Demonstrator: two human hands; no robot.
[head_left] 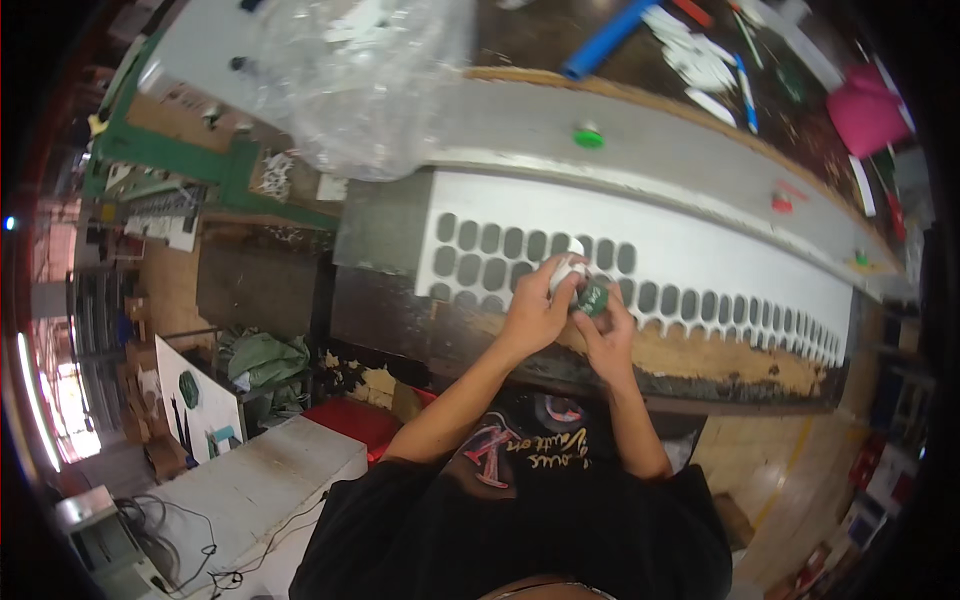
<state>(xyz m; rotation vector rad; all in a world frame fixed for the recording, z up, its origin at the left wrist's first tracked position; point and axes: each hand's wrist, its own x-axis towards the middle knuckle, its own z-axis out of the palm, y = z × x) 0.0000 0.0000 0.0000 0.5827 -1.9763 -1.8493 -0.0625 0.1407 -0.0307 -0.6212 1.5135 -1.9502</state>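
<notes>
My left hand [536, 312] is closed around a small white piece [567, 272], held over the sheet. My right hand [611, 338] grips a small dark green piece [593, 297] with light marks on it, right beside the white one. Their exact kinds are too small to tell, and fingers cover part of both. Beneath lies a white sheet [720, 250] with rows of oval cut-outs, its near edge cut into a scalloped line at the right.
The sheet rests on a dark table [385, 305] with a worn brown strip [700, 355]. Behind it runs a grey metal beam [650, 150] with a green knob [588, 137]. A clear plastic bag [370, 90], blue tube [610, 38] and pink container [866, 112] sit beyond.
</notes>
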